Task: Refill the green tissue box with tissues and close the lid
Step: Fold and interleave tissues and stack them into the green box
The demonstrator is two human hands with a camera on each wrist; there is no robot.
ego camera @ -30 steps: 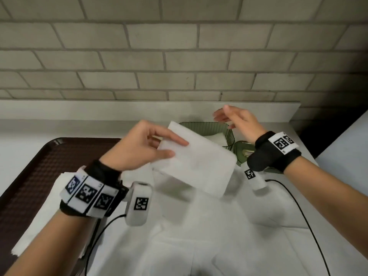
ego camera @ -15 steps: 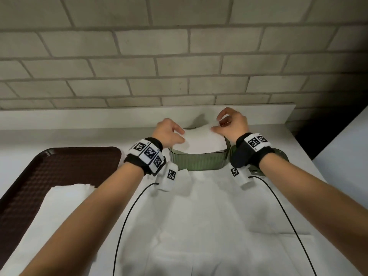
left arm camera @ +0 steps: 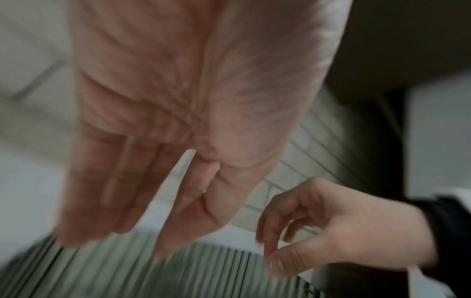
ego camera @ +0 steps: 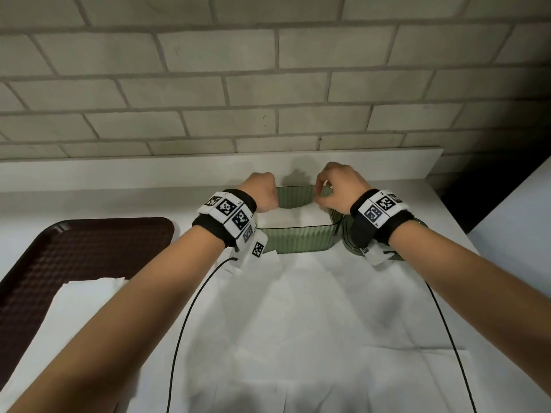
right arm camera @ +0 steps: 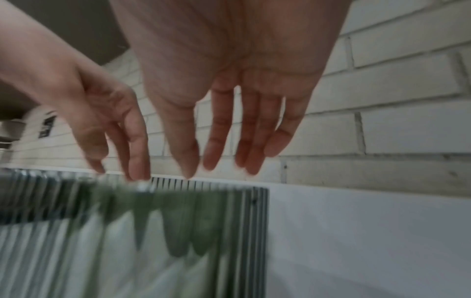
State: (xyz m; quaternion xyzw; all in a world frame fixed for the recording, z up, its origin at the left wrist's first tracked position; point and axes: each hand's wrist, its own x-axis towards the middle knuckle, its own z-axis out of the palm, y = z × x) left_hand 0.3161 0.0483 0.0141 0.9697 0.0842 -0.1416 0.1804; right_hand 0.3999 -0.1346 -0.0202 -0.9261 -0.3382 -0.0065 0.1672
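The green ribbed tissue box (ego camera: 298, 238) stands lidless at the back of the table. A white tissue stack (ego camera: 293, 214) lies flat inside it. My left hand (ego camera: 264, 192) hovers over the box's left end and my right hand (ego camera: 337, 186) over its right end. In the wrist views the fingers of my left hand (left arm camera: 153, 231) and right hand (right arm camera: 216, 161) hang down over the box rim (right arm camera: 203, 187), holding nothing. The green lid (ego camera: 346, 236) lies right of the box, mostly hidden under my right wrist.
A dark brown tray (ego camera: 74, 248) sits at the left with a pile of white tissues (ego camera: 77, 299) on it. White cloth (ego camera: 313, 323) covers the table in front of the box. A raised ledge (ego camera: 149, 174) and brick wall (ego camera: 268, 99) close off the back.
My left hand carried the white tissue stack from mid-air to the box. Both hands lowered it in and then let go.
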